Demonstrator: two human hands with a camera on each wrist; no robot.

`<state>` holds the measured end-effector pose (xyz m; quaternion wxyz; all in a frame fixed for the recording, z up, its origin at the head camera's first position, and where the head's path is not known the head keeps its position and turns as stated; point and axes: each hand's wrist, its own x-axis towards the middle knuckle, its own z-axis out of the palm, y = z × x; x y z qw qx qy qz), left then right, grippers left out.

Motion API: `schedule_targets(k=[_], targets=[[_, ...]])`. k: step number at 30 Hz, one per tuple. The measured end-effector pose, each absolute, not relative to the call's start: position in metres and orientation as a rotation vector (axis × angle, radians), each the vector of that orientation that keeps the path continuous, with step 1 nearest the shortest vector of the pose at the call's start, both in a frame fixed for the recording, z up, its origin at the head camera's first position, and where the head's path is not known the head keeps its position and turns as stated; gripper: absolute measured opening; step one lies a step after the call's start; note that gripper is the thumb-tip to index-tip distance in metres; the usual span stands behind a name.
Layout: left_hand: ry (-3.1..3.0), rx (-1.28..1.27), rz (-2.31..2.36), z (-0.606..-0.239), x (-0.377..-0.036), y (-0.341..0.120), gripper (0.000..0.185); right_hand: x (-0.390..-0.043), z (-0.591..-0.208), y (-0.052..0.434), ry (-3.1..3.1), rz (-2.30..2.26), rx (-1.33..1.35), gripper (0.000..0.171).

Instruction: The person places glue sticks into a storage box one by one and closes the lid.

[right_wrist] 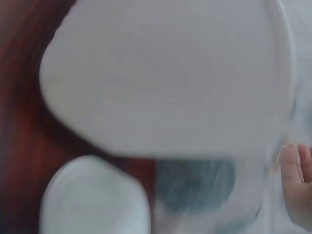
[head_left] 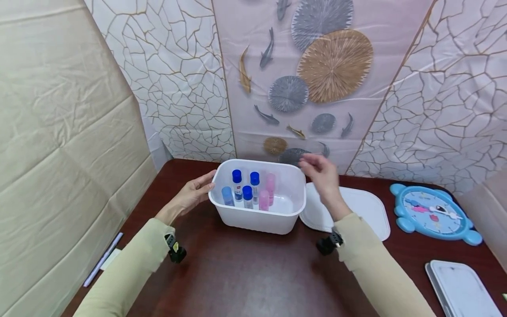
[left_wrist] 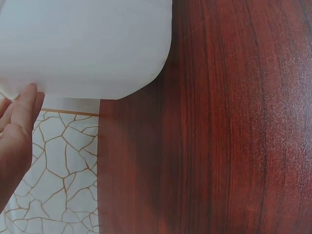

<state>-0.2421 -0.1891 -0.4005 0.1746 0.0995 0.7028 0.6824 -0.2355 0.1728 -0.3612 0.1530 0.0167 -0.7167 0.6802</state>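
A lilac stick (head_left: pixel 103 259) is noted on the surface (head_left: pixel 253 268), left of the white tub (head_left: pixel 257 222). The tub, set on the same surface, is touched at its left side by the left grip (head_left: pixel 191 194), unclenched. Inside it, four blue-capped bottles (head_left: pixel 237 177) and, to their right, two pink bottles (head_left: pixel 264 200) are stood upright. The right grip (head_left: pixel 322 178) is raised near the tub's far right corner, fingers loosely bent, nothing grasped. Right of the tub, a white lid (head_left: pixel 368 213), then a blue clock (head_left: pixel 433 209), are observed.
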Motion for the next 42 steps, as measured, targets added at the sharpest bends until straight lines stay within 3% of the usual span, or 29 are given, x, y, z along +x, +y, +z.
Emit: schedule_targets(k=[6,12,16,21,30,42], targets=[[1.985,0.341,1.932,-0.403,-0.242,-0.189,0.060,-0.210,-0.391,0.241,-1.501,2.100,-0.389,0.018],[1.991,0.329,1.913,-0.402,-0.242,-0.188,0.062,-0.175,-0.418,0.290,-1.539,1.952,-0.869,0.032],[1.984,0.308,1.904,-0.402,-0.242,-0.188,0.061,-0.160,-0.431,0.307,-1.583,1.824,-1.028,0.026],[1.973,0.293,1.912,-0.402,-0.242,-0.187,0.061,-0.149,-0.444,0.318,-1.616,1.742,-1.181,0.023],[1.962,0.282,1.934,-0.400,-0.242,-0.187,0.061,-0.139,-0.462,0.326,-1.771,1.631,-1.347,0.043],[1.922,0.309,1.950,-0.401,-0.243,-0.187,0.061,-0.139,-0.469,0.326,-2.012,1.337,-1.290,0.033]])
